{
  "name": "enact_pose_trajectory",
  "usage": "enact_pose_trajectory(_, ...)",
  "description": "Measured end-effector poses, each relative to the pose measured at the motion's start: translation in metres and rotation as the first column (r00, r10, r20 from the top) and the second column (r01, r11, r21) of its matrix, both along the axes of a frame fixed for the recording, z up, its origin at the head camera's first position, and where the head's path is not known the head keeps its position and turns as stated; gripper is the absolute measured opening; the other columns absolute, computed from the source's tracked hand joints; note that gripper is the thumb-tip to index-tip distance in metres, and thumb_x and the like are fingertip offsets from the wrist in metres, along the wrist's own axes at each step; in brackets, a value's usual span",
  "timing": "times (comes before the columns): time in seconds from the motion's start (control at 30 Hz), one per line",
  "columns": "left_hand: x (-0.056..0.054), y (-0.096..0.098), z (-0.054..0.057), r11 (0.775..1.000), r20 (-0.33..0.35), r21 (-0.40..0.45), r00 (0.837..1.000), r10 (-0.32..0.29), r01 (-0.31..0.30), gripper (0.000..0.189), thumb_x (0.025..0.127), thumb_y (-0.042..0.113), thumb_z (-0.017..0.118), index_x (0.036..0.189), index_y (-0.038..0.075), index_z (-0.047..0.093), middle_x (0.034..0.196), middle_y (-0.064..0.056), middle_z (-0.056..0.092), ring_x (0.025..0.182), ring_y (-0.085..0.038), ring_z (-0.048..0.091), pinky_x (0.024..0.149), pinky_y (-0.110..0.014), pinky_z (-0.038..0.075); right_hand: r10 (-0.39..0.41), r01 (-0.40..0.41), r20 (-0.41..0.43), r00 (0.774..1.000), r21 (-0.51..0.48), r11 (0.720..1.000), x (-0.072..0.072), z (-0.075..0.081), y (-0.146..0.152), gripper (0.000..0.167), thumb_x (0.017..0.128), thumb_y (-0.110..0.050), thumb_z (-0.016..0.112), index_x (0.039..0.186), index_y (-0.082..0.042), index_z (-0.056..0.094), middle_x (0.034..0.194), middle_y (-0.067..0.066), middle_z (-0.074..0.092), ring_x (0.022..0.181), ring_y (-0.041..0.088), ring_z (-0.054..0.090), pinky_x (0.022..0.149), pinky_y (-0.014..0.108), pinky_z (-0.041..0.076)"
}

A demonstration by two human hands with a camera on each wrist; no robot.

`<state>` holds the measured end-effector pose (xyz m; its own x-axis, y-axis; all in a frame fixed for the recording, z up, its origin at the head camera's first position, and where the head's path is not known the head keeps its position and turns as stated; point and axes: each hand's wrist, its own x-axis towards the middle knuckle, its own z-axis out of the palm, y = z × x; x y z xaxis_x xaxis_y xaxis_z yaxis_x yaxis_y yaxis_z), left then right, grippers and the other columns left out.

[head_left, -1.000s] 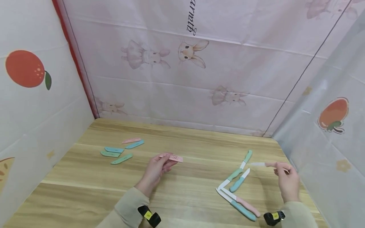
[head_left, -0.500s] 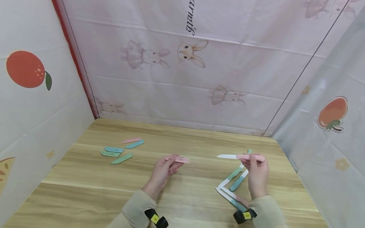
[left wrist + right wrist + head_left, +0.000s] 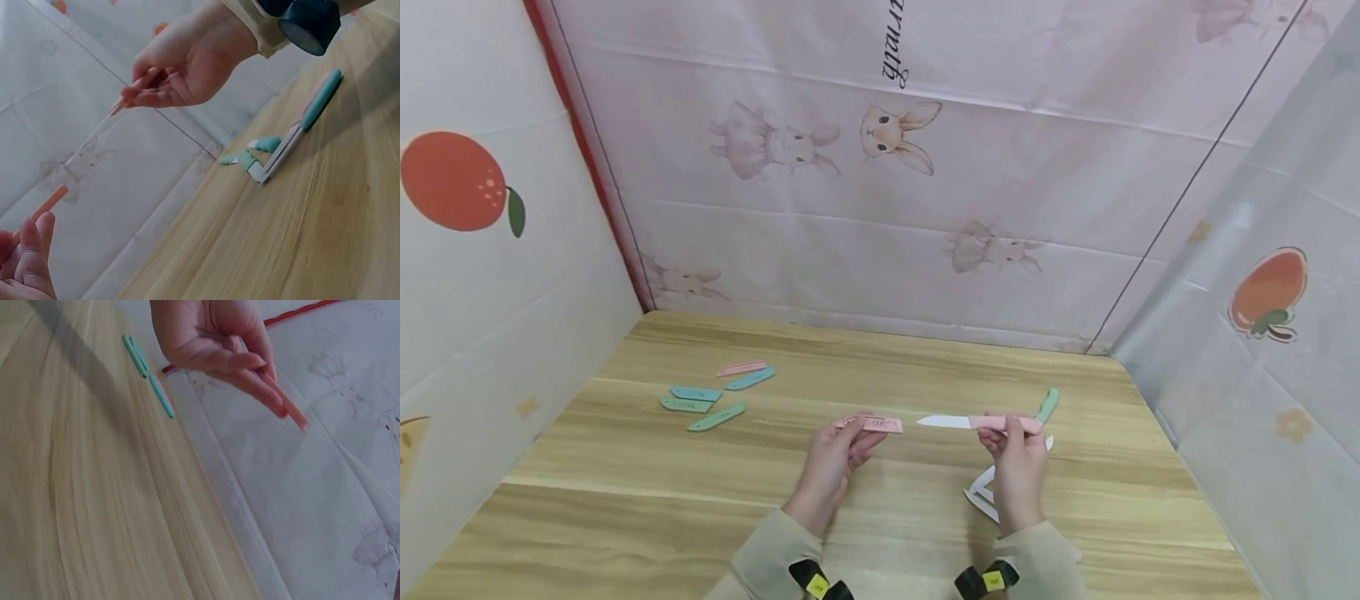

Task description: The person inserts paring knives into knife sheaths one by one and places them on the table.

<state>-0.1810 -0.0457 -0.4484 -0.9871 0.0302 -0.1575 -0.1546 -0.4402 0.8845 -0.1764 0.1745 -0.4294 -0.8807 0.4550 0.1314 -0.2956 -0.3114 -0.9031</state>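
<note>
My left hand [image 3: 833, 467] pinches a pink knife sheath [image 3: 880, 425] above the middle of the table, its end turned to the right. Facing it, my right hand [image 3: 1018, 475] grips the pink handle of a paring knife [image 3: 946, 422] with a white blade. The blade's tip points left at the sheath, and a small gap separates the two. The left wrist view also shows this gap between the blade and the sheath [image 3: 51, 201]. In the right wrist view, the sheath [image 3: 292, 412] sticks out past my left fingertips; the knife is out of that view.
Several knives with green, blue and pink handles lie at the right, partly behind my right hand; a green knife handle [image 3: 1048, 405] shows there. At the far left of the wooden table [image 3: 700, 475] lie several loose sheaths, including a green sheath [image 3: 717, 417]. Printed curtains [image 3: 850, 267] enclose the table.
My right hand has carried the pink knife leftward from the right side, over the other knives, close to the sheath. My left hand has shifted slightly right with the sheath.
</note>
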Motion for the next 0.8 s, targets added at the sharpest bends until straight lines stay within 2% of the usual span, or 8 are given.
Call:
enact_pose_trajectory(0.37, 0.007, 0.005, 0.001, 1.000, -0.009, -0.004, 1.000, -0.014, 0.014, 0.034, 0.099, 0.016, 0.047, 0.120, -0.010, 0.050, 0.102, -0.015, 0.068, 0.086, -0.012, 0.067, 0.062, -0.015, 0.052, 0.042, -0.040, -0.059, 0.997, 0.033, 0.999, 0.008, -0.008, -0.018, 0.017, 0.101, -0.008, 0.038, 0.092, 0.006, 0.043, 0.080, 0.006, 0.066, 0.062, 0.010, 0.063, 0.062, 0.021, 0.055)
enact_pose_trajectory(0.8, 0.010, 0.006, 0.002, 1.000, -0.010, 0.009, 1.000, -0.007, 0.007, 0.032, 0.099, 0.014, 0.046, 0.118, -0.011, 0.051, 0.099, -0.015, 0.068, 0.085, -0.012, 0.068, 0.060, -0.014, 0.052, 0.045, -0.044, -0.015, 0.999, 0.052, 0.998, 0.007, -0.015, -0.021, 0.014, 0.101, -0.012, 0.040, 0.093, -0.001, 0.042, 0.086, 0.009, 0.063, 0.064, 0.008, 0.063, 0.062, 0.021, 0.055)
